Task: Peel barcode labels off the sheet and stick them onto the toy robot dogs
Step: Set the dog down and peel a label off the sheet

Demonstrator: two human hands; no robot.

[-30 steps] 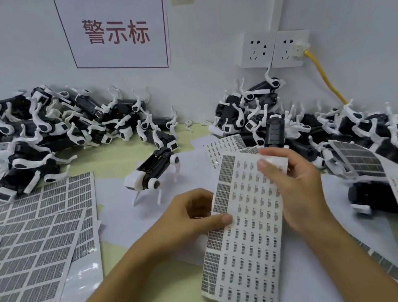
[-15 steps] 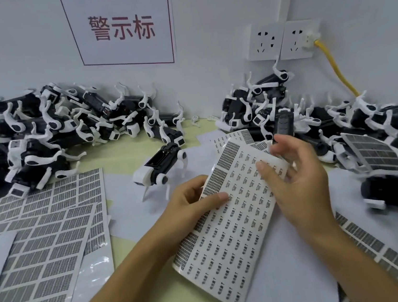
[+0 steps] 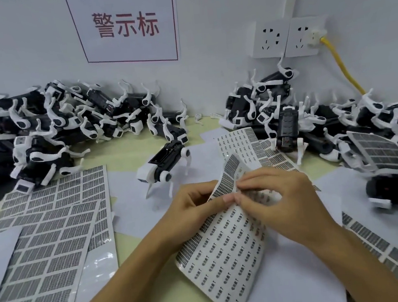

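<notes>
A white sheet of small barcode labels (image 3: 226, 252) is bent in front of me, its top edge curling up. My left hand (image 3: 194, 204) pinches the sheet's left edge. My right hand (image 3: 279, 201) lies over the sheet's upper part with its fingertips pressed on the labels beside my left thumb. One black and white toy robot dog (image 3: 163, 166) stands upright on the table just behind my hands. Another dog (image 3: 288, 131) lies to the right of it.
Heaps of toy dogs fill the back left (image 3: 48, 134) and back right (image 3: 339, 118) along the wall. Larger grey label sheets (image 3: 44, 247) lie at the left, more sheets (image 3: 394, 259) at the right. A yellow cable (image 3: 343, 70) hangs from the wall sockets.
The sheet has tilted and its top has curled over. My right hand has come down from the sheet's top edge onto its upper part, close to my left thumb.
</notes>
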